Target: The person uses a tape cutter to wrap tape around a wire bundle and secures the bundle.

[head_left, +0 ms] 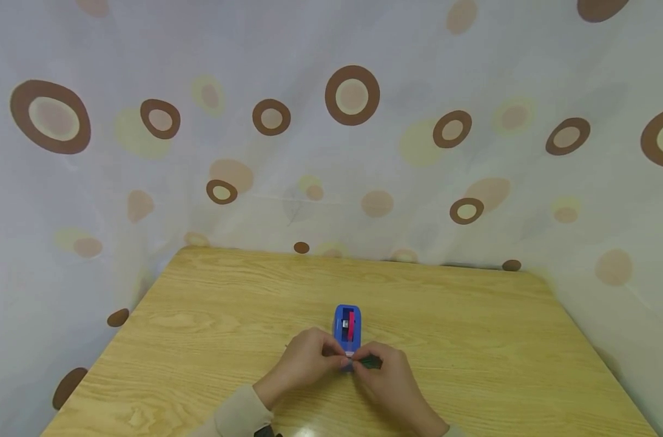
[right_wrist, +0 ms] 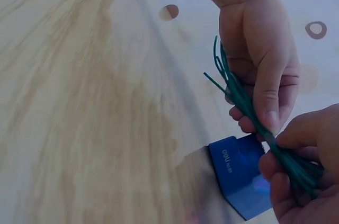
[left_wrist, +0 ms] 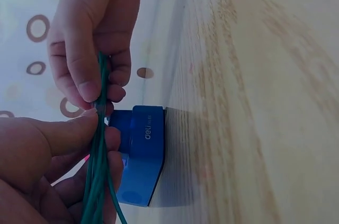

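Note:
A bundle of thin green wires or strings (right_wrist: 246,105) is held between both hands, close over the front end of a blue tape dispenser (head_left: 338,334). My left hand (head_left: 309,357) pinches the bundle near its middle, thumb against fingers, with loose strand ends sticking out past it in the right wrist view. Right beside it, my right hand (head_left: 386,376) grips the other part of the bundle. Thumbs and fingertips of both hands meet at a greyish, shiny patch (right_wrist: 270,139) on the strands, which looks like clear tape. The dispenser stands on the table, its pink-red reel (head_left: 351,326) showing.
The light wooden table (head_left: 227,291) spreads out on all sides of the dispenser. Behind it and at both sides hangs a pale curtain (head_left: 309,152) with brown circles. A black device (head_left: 264,431) shows at the left cuff.

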`<control>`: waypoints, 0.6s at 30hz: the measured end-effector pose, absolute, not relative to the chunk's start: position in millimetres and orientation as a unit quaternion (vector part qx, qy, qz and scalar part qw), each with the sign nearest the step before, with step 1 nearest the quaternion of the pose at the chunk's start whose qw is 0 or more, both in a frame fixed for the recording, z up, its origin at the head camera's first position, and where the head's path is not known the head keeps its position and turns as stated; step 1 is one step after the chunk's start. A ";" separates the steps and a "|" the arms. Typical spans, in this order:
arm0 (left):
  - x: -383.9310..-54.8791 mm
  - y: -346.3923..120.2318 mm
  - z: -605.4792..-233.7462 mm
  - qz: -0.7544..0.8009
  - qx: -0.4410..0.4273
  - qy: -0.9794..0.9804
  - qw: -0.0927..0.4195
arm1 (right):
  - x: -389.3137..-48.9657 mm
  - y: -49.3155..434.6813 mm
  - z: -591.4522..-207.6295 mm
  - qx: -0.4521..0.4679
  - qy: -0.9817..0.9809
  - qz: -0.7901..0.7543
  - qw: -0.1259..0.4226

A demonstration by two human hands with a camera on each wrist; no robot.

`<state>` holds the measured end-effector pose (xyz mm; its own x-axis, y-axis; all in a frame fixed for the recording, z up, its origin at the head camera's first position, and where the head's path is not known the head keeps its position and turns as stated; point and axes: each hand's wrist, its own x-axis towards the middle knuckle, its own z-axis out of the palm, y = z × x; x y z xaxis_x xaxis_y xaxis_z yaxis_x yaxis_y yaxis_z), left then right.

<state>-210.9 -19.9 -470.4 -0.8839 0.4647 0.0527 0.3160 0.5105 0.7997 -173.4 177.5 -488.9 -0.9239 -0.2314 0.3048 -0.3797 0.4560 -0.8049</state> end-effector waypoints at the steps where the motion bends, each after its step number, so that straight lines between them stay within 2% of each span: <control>1: -211.0 -19.9 -470.1 0.441 0.226 0.865 0.084 | -173.6 177.3 -487.6 0.172 -0.853 0.487 0.070; 11: -210.7 -19.8 -469.1 0.438 0.232 0.865 0.072 | -176.6 174.6 -473.0 0.130 -0.873 0.468 0.034; 18: -209.1 -18.0 -468.8 0.408 0.244 0.879 0.037 | -180.0 176.4 -470.0 0.129 -0.881 0.455 0.004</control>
